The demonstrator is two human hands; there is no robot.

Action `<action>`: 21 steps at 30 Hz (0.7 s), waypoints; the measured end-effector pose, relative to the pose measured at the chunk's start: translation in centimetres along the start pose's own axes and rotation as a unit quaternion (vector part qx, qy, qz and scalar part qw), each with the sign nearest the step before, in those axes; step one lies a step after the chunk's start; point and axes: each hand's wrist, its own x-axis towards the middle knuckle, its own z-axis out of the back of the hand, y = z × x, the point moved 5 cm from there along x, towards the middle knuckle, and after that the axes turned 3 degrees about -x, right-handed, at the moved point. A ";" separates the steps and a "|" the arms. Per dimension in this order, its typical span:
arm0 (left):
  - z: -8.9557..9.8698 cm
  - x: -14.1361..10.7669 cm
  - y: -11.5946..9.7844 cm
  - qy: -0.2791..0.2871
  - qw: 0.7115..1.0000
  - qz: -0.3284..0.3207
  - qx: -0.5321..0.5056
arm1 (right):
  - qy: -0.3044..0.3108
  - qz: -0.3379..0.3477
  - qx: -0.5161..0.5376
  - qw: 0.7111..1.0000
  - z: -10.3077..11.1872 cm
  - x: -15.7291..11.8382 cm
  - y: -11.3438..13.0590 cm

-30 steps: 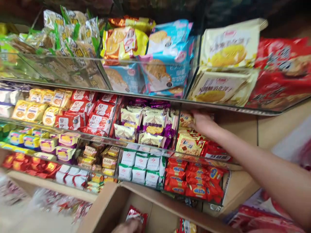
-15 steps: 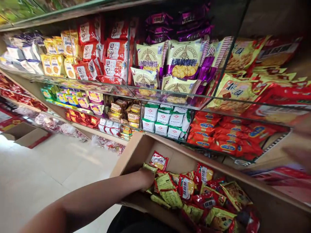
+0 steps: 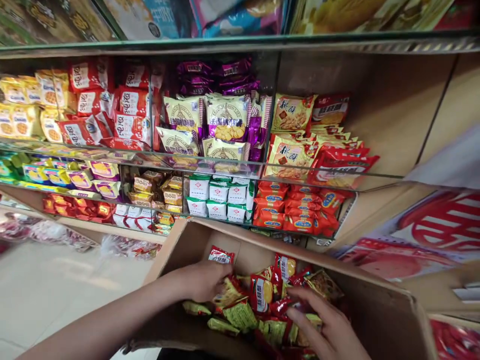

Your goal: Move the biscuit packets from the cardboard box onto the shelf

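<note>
- In the head view, the bare right hand (image 3: 322, 320) is now over the open brown cardboard box (image 3: 249, 252); a second ago it was up at the shelf, and half a second ago only the left hand showed clearly in the box.
- The bare left hand (image 3: 204, 280) remains at the left part of the box, now with a shiny yellow-and-red plastic packet (image 3: 228, 294) just under its fingers.
- The left fingers curl downward; whether they have hold of that packet cannot be told.
- The right thumb and forefinger stand well parted above the packets; no firm hold shows, and contact is hard to judge.
- The packets lie loose and overlapping in the box. A glossy red packet with a white label and a yellow biscuit picture (image 3: 261, 293) lies between the hands; a dull yellow packet covered in small print (image 3: 240, 316) lies nearer the person.
- A red packet with a white label (image 3: 221, 255) leans by the back wall, partly covered by the left hand.
- The left fingertips are hidden, the right wrist is cut off by the bottom edge, and the nearest packets are dim and crowded together.
</note>
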 end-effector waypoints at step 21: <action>-0.3 1.8 -7.8 -0.352 0.824 -0.113 -0.430 | -0.237 -0.157 0.236 0.929 -0.1 2.0 1.9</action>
